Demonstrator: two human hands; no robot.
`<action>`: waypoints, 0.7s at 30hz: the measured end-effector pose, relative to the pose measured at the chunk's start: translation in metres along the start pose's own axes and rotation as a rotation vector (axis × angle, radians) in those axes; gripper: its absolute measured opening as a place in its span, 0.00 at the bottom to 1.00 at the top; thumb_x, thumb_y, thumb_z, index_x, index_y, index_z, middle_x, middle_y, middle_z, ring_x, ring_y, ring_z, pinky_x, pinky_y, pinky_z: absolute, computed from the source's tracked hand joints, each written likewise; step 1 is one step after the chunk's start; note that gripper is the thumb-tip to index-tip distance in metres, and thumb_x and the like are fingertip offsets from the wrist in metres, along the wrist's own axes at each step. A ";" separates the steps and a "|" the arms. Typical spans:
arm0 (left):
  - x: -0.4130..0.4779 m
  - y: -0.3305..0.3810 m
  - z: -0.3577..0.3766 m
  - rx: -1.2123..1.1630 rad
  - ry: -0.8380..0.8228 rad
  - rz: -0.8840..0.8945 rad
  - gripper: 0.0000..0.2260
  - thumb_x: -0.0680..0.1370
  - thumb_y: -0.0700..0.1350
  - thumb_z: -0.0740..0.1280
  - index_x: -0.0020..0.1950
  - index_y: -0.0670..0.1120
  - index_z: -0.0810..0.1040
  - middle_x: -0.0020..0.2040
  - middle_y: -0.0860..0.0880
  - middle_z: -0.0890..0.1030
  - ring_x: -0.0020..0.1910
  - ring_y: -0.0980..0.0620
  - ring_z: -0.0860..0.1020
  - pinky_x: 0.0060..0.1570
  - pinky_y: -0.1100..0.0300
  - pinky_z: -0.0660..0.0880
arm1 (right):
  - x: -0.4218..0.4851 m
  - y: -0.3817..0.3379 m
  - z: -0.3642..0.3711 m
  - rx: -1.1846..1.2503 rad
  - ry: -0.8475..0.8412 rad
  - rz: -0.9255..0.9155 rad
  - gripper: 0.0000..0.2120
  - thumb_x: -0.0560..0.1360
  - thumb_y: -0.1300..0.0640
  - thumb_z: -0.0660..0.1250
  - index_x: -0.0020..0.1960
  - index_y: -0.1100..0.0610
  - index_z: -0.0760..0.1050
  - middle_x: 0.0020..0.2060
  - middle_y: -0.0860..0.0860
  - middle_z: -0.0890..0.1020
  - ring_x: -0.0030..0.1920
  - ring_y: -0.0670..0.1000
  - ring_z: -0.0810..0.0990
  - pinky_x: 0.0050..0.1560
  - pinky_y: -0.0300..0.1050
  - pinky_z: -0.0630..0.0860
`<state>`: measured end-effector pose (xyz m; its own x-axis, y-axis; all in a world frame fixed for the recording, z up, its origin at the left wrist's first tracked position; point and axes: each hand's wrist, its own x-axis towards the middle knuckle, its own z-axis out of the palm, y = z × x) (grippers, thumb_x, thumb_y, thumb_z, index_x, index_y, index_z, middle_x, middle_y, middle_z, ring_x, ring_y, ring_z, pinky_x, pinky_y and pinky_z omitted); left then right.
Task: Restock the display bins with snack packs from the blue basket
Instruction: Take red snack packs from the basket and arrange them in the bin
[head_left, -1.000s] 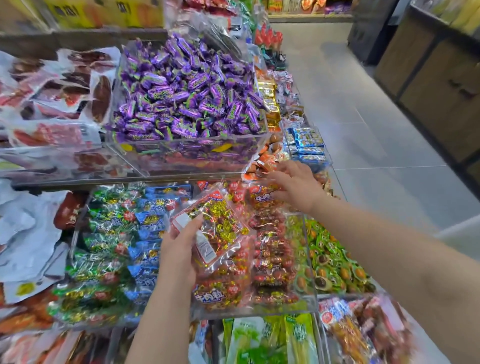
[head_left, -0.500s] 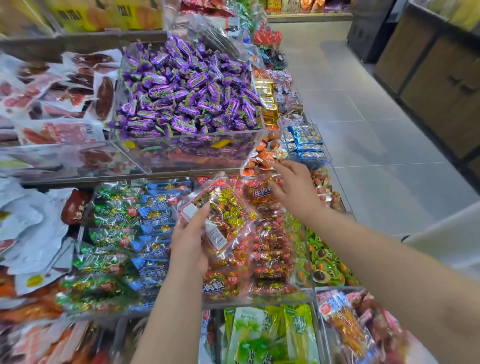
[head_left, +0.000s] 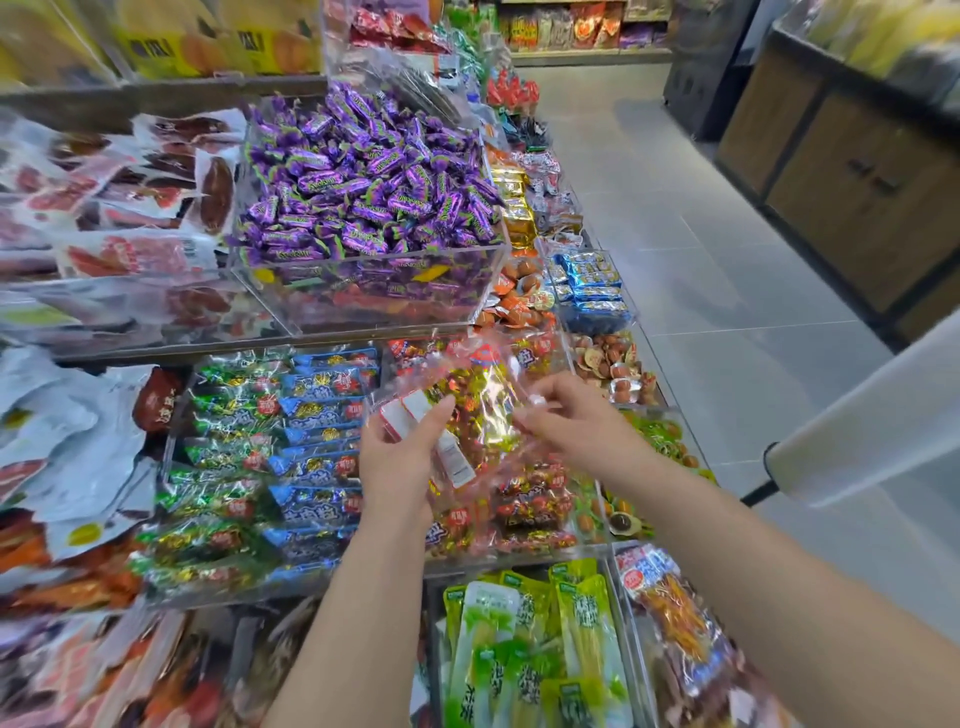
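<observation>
The clear acrylic display bin of red-wrapped packs (head_left: 540, 545) sits just below the clear plastic bag of gold-and-red snacks (head_left: 480, 402), held over it probably for restocking. The left hand (head_left: 397, 460) clamps its labelled edge, thumb on front; the right hand (head_left: 569, 418) pinches the opposite edge.

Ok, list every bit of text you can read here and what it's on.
"Kpokaht", or close to it: purple candy wrappers.
The white label on the clear bag: print too small to read.
Chinese characters on the blue packs and green packs: too blurred to read.
The yellow boxes up top: lettering blurred.
</observation>
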<state>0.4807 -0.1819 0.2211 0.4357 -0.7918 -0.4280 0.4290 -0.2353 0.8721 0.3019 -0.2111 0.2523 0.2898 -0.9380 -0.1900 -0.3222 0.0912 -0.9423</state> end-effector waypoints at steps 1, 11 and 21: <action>-0.002 0.003 -0.001 -0.069 -0.032 -0.074 0.15 0.68 0.46 0.78 0.51 0.53 0.78 0.51 0.48 0.84 0.53 0.45 0.82 0.53 0.41 0.79 | -0.006 -0.002 0.000 0.106 -0.035 -0.061 0.15 0.75 0.58 0.67 0.58 0.45 0.70 0.59 0.44 0.76 0.42 0.40 0.81 0.42 0.39 0.79; -0.020 0.014 -0.019 0.153 -0.449 -0.412 0.17 0.67 0.47 0.76 0.53 0.45 0.80 0.54 0.36 0.80 0.51 0.39 0.78 0.53 0.40 0.76 | -0.035 0.014 -0.005 -0.545 0.009 -0.635 0.35 0.62 0.71 0.74 0.63 0.48 0.72 0.64 0.36 0.69 0.65 0.42 0.70 0.60 0.38 0.72; -0.007 0.010 -0.027 0.105 -0.044 -0.056 0.04 0.76 0.45 0.72 0.49 0.50 0.79 0.53 0.40 0.83 0.52 0.38 0.81 0.51 0.34 0.78 | -0.020 0.010 -0.015 -0.343 0.290 -0.542 0.17 0.69 0.57 0.74 0.49 0.37 0.76 0.41 0.41 0.79 0.44 0.51 0.77 0.44 0.46 0.75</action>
<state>0.5034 -0.1630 0.2268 0.3773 -0.7990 -0.4682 0.3654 -0.3361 0.8680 0.2795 -0.1964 0.2507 0.2536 -0.8770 0.4081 -0.4802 -0.4803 -0.7339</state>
